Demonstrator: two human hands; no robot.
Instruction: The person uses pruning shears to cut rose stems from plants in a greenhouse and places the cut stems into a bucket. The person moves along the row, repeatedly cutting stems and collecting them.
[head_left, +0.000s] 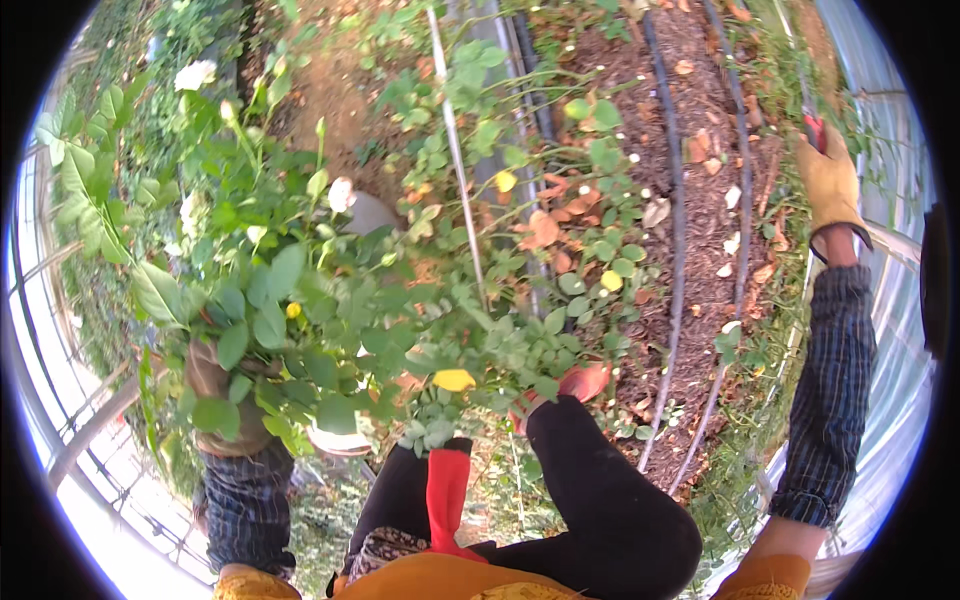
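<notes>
My left hand (221, 397), in a brownish work glove, is at the lower left, shut on leafy rose stems (112, 232); leaves cover most of its fingers. Around and above it spread green rose leaves (285, 274), with a pale pink rose bloom (342, 195) and a white rose bloom (195, 75). At far right, my right hand (829, 180) reaches forward in a yellow work glove. It grips a red-handled tool (814, 133) whose thin metal end runs up among the plants beside plastic sheeting; the tip is hard to make out.
Two dark irrigation hoses (675, 225) (741, 187) run along a mulched bed (705, 247) with dry leaves. A thin pale pole (457, 150) slants through the middle foliage. Clear plastic sheeting (885, 322) borders the right. My reddish shoe (586, 381) stands among low leaves.
</notes>
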